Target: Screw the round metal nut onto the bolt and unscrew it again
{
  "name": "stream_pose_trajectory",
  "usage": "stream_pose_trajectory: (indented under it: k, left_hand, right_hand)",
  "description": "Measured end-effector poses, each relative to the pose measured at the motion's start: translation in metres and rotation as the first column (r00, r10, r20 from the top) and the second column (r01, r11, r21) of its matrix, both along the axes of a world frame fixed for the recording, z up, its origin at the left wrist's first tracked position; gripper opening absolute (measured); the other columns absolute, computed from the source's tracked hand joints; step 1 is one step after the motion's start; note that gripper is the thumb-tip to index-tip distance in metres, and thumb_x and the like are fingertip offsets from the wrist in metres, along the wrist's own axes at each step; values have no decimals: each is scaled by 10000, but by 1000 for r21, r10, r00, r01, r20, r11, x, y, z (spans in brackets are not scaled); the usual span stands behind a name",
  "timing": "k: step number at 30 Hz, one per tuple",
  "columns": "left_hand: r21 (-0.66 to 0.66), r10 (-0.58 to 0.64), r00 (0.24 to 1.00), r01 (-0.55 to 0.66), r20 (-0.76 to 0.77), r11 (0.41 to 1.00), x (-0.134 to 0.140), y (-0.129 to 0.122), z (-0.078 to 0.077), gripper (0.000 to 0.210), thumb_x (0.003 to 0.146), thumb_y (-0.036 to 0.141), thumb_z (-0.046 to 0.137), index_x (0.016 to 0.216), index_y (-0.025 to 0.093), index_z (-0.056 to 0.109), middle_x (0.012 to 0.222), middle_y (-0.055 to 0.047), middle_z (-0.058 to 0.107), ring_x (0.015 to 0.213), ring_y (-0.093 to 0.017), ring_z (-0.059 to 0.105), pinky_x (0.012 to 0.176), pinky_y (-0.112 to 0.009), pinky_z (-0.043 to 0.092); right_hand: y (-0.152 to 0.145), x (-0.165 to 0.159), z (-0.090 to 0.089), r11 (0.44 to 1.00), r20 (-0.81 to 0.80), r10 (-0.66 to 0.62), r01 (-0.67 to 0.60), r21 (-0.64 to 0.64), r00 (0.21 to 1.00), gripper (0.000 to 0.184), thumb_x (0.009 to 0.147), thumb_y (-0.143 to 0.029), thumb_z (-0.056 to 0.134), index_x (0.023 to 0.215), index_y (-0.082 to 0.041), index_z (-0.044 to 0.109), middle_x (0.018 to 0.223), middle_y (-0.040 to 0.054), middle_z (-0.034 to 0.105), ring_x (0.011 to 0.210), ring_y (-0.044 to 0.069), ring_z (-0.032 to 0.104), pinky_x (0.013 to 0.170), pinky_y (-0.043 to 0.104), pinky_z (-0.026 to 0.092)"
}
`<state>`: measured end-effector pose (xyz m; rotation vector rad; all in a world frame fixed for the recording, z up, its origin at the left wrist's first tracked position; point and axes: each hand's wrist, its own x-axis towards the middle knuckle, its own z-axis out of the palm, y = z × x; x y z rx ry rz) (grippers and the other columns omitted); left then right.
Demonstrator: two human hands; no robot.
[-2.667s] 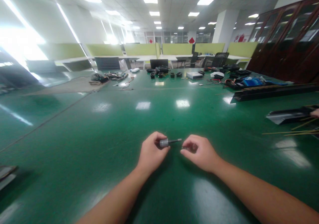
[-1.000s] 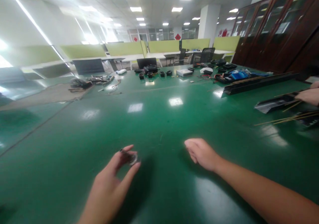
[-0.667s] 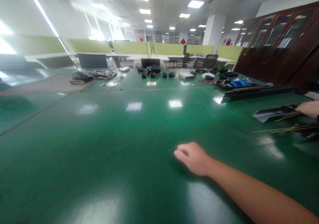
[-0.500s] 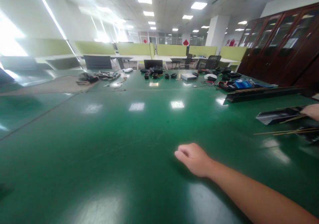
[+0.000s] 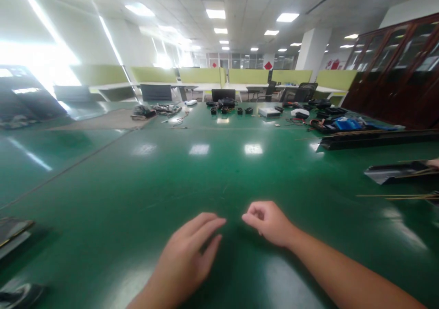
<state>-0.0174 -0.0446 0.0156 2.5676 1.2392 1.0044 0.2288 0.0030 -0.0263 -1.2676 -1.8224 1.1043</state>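
Note:
My right hand is just over or on the green tabletop, right of the middle. Its fingers are curled into a loose fist, and nothing shows in the hollow by the thumb. Across a small gap to its left is my left hand, slightly blurred. The left fingers stretch toward the right hand, with the thumb apart below them and nothing between. The two hands do not touch.
Black trays with thin yellowish rods lie on the right, where another person's hand shows at the edge. Small black parts, a white box and blue material lie farther back. Flat dark panels lie left.
My left hand has come into view from below, beside the right hand. The right hand stays curled in nearly the same place. The view has swung slightly left.

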Motion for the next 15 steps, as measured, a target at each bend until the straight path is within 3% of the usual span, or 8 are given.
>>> stream_pose_trajectory:
  k: [3, 6, 11, 15]
  left_hand:
    - [-123, -68, 992, 56, -103, 991, 46, 13, 0, 451, 812, 206, 667, 1245, 288, 568, 1149, -39, 648, 969, -201, 644, 834, -298, 546]
    - [-153, -92, 983, 67, -158, 986, 65, 22, -5, 373, 813, 177, 645, 1175, 257, 604, 1045, -48, 663, 910, -207, 636, 778, -305, 523]
    - [-113, -95, 974, 73, -204, 991, 74, 32, -10, 243, 770, 52, 572, 951, 198, 644, 888, -37, 654, 827, -192, 617, 720, -294, 492]
    - [-30, -19, 989, 15, -147, 999, 52, 29, -4, 234, 855, 117, 562, 1046, 227, 641, 937, -20, 677, 845, -183, 634, 745, -304, 520]
  right_hand:
    - [1, 1, 0, 999, -67, 39, -39, -1, 997, 280, 848, -388, 637, 710, -150, 585, 573, -36, 505, 526, 94, 431, 505, 207, 308]
    - [1, 1, 0, 996, -115, 83, -80, 33, 990, 256, 822, -333, 653, 676, -148, 554, 599, -33, 506, 561, 94, 427, 524, 206, 313]
    - [3, 3, 0, 994, -85, 86, -80, 76, 993, 268, 793, -283, 670, 616, -147, 520, 580, -37, 485, 567, 91, 423, 536, 208, 305]
    - [3, 5, 3, 989, -102, 146, -148, -12, 984, 252, 767, -372, 734, 762, -146, 625, 610, -39, 525, 556, 87, 430, 535, 206, 327]
